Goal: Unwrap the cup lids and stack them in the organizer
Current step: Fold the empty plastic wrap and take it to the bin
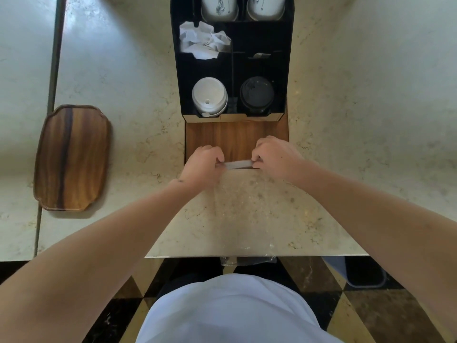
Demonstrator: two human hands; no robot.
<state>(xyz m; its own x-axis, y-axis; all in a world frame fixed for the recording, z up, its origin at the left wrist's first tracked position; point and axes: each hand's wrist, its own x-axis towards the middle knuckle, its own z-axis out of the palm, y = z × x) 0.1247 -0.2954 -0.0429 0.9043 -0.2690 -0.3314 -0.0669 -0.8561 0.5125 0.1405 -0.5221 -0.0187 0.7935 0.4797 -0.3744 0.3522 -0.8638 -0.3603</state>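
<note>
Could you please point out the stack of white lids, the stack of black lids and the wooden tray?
white lids (209, 94), head view, top lid's flat face.
black lids (257, 92), head view, top lid's centre.
wooden tray (71, 157), head view, middle of its base.

Bright daylight, glare upper left, wide-angle edge bending, slightly soft.

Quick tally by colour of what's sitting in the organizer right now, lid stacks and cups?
White lid stack: 1, front left compartment
Black lid stack: 1, front right compartment
White cups: 2 stacks at the back, the second at
Crumpled white paper: 1 wad
Total: 5 in the black organizer. The lids in each stack can't be counted.
</note>
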